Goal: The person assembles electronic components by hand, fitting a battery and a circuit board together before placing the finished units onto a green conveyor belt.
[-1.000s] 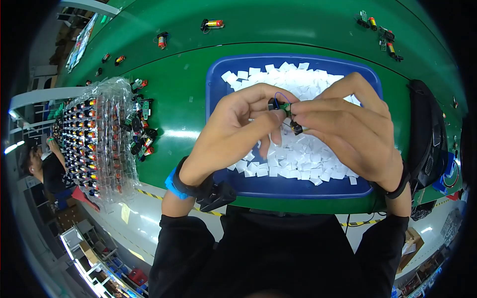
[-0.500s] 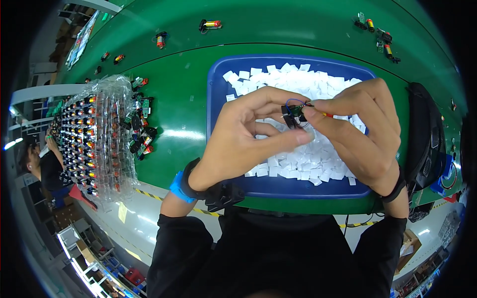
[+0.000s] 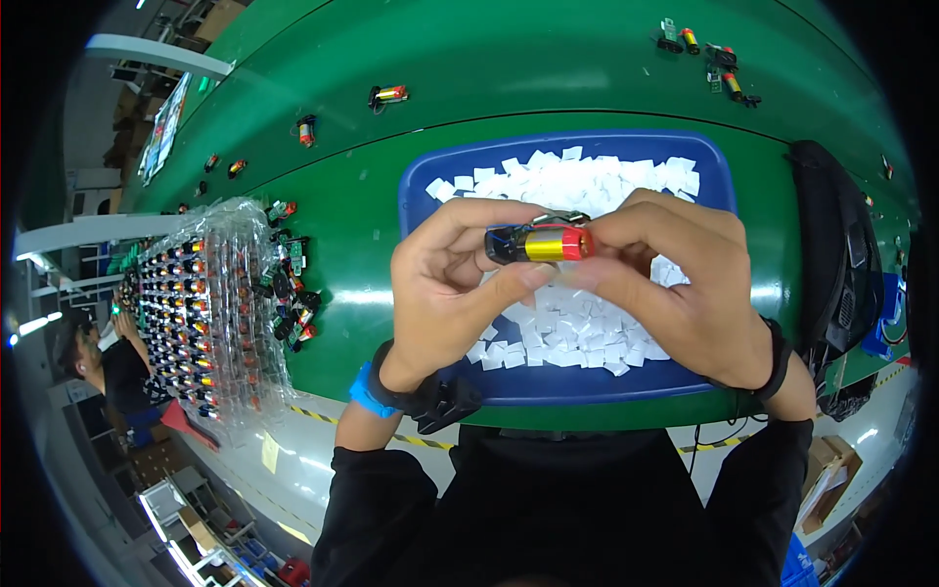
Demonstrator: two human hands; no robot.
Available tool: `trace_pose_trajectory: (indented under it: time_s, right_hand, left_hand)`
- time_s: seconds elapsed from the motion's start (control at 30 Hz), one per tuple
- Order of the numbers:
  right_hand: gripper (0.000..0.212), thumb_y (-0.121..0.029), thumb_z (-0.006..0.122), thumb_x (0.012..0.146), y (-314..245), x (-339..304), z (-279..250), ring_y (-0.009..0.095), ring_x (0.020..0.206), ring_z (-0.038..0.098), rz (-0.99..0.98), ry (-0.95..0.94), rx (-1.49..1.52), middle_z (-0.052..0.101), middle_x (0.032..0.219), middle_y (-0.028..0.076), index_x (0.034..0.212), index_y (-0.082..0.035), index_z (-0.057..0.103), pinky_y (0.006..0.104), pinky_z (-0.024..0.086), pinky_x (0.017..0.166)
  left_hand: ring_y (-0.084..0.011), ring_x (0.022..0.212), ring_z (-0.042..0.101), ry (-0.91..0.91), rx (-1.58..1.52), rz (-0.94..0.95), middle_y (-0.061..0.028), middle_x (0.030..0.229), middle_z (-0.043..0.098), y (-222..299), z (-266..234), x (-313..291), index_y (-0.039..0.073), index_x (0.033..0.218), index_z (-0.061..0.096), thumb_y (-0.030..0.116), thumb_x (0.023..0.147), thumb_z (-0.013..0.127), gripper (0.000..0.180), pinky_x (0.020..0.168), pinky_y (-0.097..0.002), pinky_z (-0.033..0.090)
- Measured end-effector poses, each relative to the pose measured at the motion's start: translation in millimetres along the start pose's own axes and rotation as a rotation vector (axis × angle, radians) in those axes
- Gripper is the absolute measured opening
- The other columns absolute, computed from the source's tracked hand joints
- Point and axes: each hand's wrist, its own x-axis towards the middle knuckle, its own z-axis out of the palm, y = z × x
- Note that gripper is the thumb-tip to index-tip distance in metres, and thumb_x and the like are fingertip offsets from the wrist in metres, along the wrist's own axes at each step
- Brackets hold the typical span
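Note:
Above the blue tray [image 3: 416,235], a small electronic assembly [image 3: 546,245] is held level, with a gold-and-red battery-like cylinder, a black end piece and thin wires. My left hand [image 3: 435,284] grips its black end between thumb and fingers. At the red end, my right hand [image 3: 690,284] pinches with thumb and forefinger. A dark strip, partly hidden by the fingers, runs along the top of the assembly. Beneath the hands, many small white paper-like squares [image 3: 558,328] lie heaped in the tray.
Clear plastic trays [image 3: 240,323] filled with similar assemblies are stacked at left, beside a loose pile [image 3: 291,284]. More assemblies [image 3: 388,95] lie scattered on the green table [image 3: 352,215]. A black bag [image 3: 831,254] stands at right. A co-worker [image 3: 108,367] sits far left.
The assembly has turned, so its gold-and-red cylinder now faces up. Both hands have shifted slightly left and down, and the right fingers have moved from the wires to the red end.

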Motion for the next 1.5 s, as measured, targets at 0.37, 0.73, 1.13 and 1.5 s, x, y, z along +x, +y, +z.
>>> trace_pose_trajectory:
  time_s: [0.37, 0.73, 1.13, 1.5]
  right_hand:
    - [0.027, -0.018, 0.073, 0.089, 5.4, -0.1, 4.0, 0.004, 0.046, 0.051, 0.266, -0.068, 0.438, 0.056, 0.056, 0.001, 0.074, 0.001, 0.062, 0.0216, 0.036, 0.041]
    - [0.038, -0.022, 0.062, 0.099, 1.1, 2.8, -3.2, 0.005, 0.041, 0.052, 0.521, -0.237, 0.623, 0.051, 0.055, -0.001, 0.066, -0.002, 0.055, 0.0207, 0.035, 0.037]
    - [0.036, -0.024, 0.061, 0.100, 0.7, 2.1, -3.4, 0.006, 0.042, 0.053, 0.554, -0.277, 0.602, 0.052, 0.054, 0.000, 0.073, 0.001, 0.063, 0.0210, 0.037, 0.040]
    - [0.022, -0.009, 0.084, 0.074, 1.6, 8.4, -1.5, 0.011, 0.061, 0.058, -0.203, 0.027, -0.168, 0.062, 0.076, 0.005, 0.090, -0.001, 0.071, 0.0233, 0.045, 0.049]
  left_hand:
    - [-0.0202, 0.092, 0.069, 0.099, 0.496, 0.328, -0.0208, 0.115, 0.070, -1.9, 9.4, -1.4, -0.008, 0.115, 0.064, -0.004, 0.074, 0.082, 0.045, 0.078, -0.0304, 0.057]
    - [-0.0176, 0.077, 0.066, 0.058, 0.693, 0.461, -0.0164, 0.108, 0.074, -0.2, 9.2, 0.5, -0.005, 0.108, 0.070, 0.002, 0.068, 0.086, 0.044, 0.064, -0.0250, 0.052]
    - [-0.0143, 0.073, 0.064, 0.073, 0.627, 0.288, -0.0149, 0.103, 0.073, 3.7, 12.9, -6.4, -0.007, 0.109, 0.068, 0.000, 0.076, 0.082, 0.036, 0.055, -0.0241, 0.050]
    - [-0.0163, 0.072, 0.066, 0.027, -0.145, -0.184, -0.0196, 0.109, 0.065, 16.0, 4.3, 1.1, -0.009, 0.118, 0.058, 0.004, 0.093, 0.066, 0.029, 0.050, -0.0244, 0.055]
